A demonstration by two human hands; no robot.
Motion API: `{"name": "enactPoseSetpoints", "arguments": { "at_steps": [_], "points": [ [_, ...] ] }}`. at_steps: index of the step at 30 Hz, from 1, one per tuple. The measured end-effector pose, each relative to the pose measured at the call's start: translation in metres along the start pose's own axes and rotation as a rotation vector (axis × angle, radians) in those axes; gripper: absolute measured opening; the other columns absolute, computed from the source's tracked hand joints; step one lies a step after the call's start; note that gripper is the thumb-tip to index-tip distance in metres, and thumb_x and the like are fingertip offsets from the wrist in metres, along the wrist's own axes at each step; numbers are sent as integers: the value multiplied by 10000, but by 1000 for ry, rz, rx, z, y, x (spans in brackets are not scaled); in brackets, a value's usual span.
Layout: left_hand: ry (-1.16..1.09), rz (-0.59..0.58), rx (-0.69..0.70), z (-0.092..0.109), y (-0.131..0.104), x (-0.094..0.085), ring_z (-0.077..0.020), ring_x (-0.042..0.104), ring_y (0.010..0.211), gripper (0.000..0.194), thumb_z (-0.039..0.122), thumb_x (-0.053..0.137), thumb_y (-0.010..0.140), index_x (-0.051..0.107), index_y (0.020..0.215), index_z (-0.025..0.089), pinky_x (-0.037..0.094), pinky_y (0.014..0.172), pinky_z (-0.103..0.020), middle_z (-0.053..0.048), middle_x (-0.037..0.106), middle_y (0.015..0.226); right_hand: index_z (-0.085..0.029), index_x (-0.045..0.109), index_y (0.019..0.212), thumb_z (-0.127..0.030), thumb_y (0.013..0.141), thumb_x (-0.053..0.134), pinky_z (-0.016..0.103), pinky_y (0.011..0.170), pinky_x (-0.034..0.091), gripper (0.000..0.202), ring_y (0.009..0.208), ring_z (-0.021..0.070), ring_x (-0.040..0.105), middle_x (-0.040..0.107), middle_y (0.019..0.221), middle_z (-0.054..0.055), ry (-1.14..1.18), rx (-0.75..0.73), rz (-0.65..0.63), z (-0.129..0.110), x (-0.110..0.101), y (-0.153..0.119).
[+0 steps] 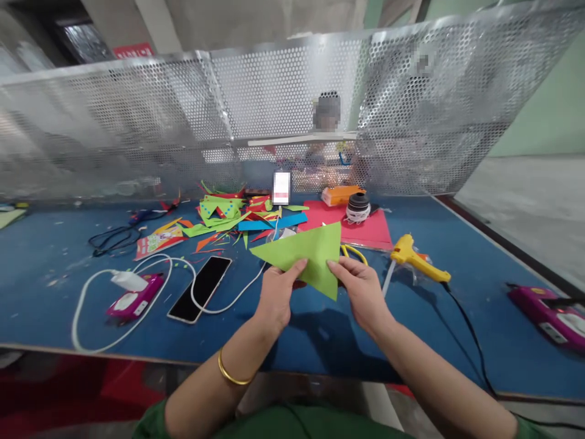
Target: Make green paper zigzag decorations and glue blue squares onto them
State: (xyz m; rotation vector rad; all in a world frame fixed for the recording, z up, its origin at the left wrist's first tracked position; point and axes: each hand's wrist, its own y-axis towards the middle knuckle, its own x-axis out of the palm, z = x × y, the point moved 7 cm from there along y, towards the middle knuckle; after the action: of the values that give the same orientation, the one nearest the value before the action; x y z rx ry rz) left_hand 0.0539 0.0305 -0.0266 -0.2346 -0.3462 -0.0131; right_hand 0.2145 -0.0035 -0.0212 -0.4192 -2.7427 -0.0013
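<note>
A light green sheet of paper [311,253], triangular in outline, is held up above the blue table between my two hands. My left hand [278,289] pinches its lower left edge, thumb on top and fingers hidden behind. On the right side, my right hand [359,283] grips the edge the same way, its thumb near the paper's middle. Behind the paper, yellow scissor-like handles [354,253] show in part. A yellow hot glue gun [418,259] lies to the right of my right hand.
Green, red and blue paper scraps [222,210] lie at the back, near a red sheet [375,235] and a black-and-white round object [358,207]. A black phone [201,289], white cable [219,311] and purple power strip [134,299] lie left. A perforated metal screen [283,91] stands behind.
</note>
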Motion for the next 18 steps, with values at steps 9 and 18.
{"name": "enactPoseSetpoints", "arguments": {
  "at_steps": [9, 18],
  "points": [
    [28, 107, 101, 4, -18, -24, -128, 602, 604, 376, 359, 921, 510, 786, 784, 140, 422, 526, -236, -42, 762, 755, -224, 787, 920, -519, 705, 796, 284, 660, 528, 365, 748, 178, 706, 785, 870, 47, -173, -133, -4, -8, -9, -20],
    [465, 83, 447, 22, -39, -77, -244, 665, 1127, 804, 263, 837, 674, 529, 1416, 224, 512, 936, -389, -113, 677, 1316, -266, 799, 911, -173, 831, 655, 355, 806, 555, 190, 868, 204, 714, 782, 919, 17, -655, -589, -62, -8, -7, -53]
  ]
}}
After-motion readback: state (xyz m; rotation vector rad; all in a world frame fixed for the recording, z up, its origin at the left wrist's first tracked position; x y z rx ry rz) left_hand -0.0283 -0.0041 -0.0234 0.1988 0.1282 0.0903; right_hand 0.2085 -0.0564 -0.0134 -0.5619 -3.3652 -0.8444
